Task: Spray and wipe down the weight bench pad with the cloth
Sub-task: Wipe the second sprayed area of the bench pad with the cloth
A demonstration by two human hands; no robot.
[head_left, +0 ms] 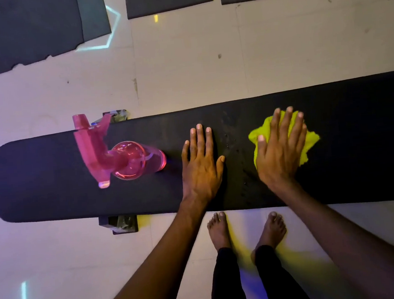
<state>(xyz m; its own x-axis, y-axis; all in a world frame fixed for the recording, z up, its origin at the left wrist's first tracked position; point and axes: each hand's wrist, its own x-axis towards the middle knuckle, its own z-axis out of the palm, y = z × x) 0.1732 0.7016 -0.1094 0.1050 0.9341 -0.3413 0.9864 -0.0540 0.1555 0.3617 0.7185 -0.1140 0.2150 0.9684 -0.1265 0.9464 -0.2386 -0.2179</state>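
Nearest you, your bare feet (246, 230) stand on the pale floor (184, 63) just this side of the bench. Your right hand (280, 147) lies flat on the yellow cloth (308, 138), fingers straight and slightly spread, pressing it onto the black weight bench pad (355, 137); nothing is pinched. Your left hand (201, 160) is flat on the bare pad just left of the damp patch (233, 146), fingers straight and close together, holding nothing. The cloth looks soft, light and crumply, so it should bunch under a sideways push; keep the palm over its middle and the fingers spread so it doesn't roll out from under you. The pad looks firm and smooth and probably slick where the droplets sit, so expect the cloth to glide there and drag on dry parts. The pink spray bottle (130, 159) stands on the pad just left of your left hand, trigger head (92, 145) leaning toward the rounded end (clear plastic, likely light and tippy, take it by the neck under the trigger). A dark bench foot (121, 223) shows under the near edge. Beyond, more pale floor with scuffs, then dark mats (167, 0) along the far side, coloured light streaks around.
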